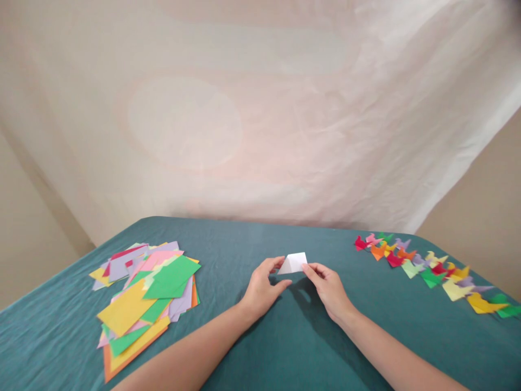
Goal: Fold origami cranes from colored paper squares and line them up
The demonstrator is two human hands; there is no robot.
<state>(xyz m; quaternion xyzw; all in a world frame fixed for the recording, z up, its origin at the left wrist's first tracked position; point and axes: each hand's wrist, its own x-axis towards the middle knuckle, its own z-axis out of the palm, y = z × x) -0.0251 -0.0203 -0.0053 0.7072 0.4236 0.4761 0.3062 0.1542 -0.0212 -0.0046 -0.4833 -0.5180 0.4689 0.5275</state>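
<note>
A small folded piece of white paper (293, 263) is held just above the teal tablecloth (293, 336) near the middle of the table. My left hand (262, 289) pinches its left side with fingers curled. My right hand (329, 288) pinches its right edge between thumb and forefinger. Both forearms reach in from the bottom of the view.
A loose pile of coloured paper squares (142, 296) lies at the left of the table. A row of several folded coloured paper figures (431, 269) runs along the right side. A pale cloth backdrop (260, 119) hangs behind the table's far edge.
</note>
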